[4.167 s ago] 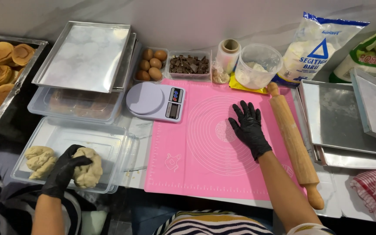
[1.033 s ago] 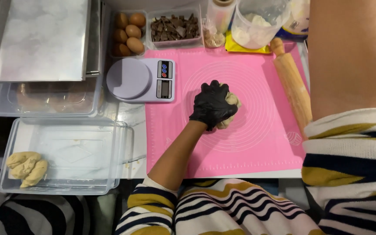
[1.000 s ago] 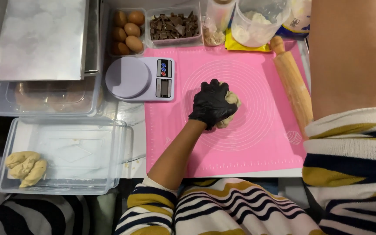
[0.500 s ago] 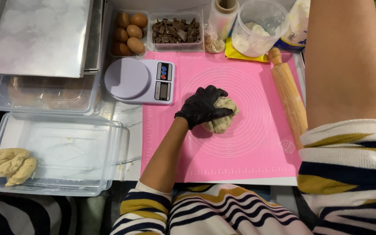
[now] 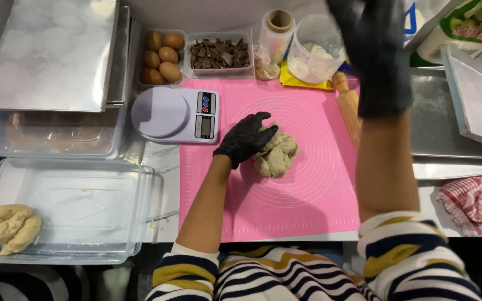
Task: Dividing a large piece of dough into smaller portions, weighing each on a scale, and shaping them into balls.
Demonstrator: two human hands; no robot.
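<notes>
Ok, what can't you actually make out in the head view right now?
- Rolling pin: most of its length is hidden behind the raised right hand and forearm.
- Dough lump on the pink mat: its left side is covered by the left hand, so the grip underneath cannot be seen.
- Right hand: its fingertips are cut off by the top edge and blurred.
- Scale: its display is too small to read.

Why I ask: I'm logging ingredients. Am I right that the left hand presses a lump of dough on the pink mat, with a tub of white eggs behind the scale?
Not quite: the eggs are brown, as the head view shows. The left hand does press the dough on the pink mat, behind the scale.
</notes>
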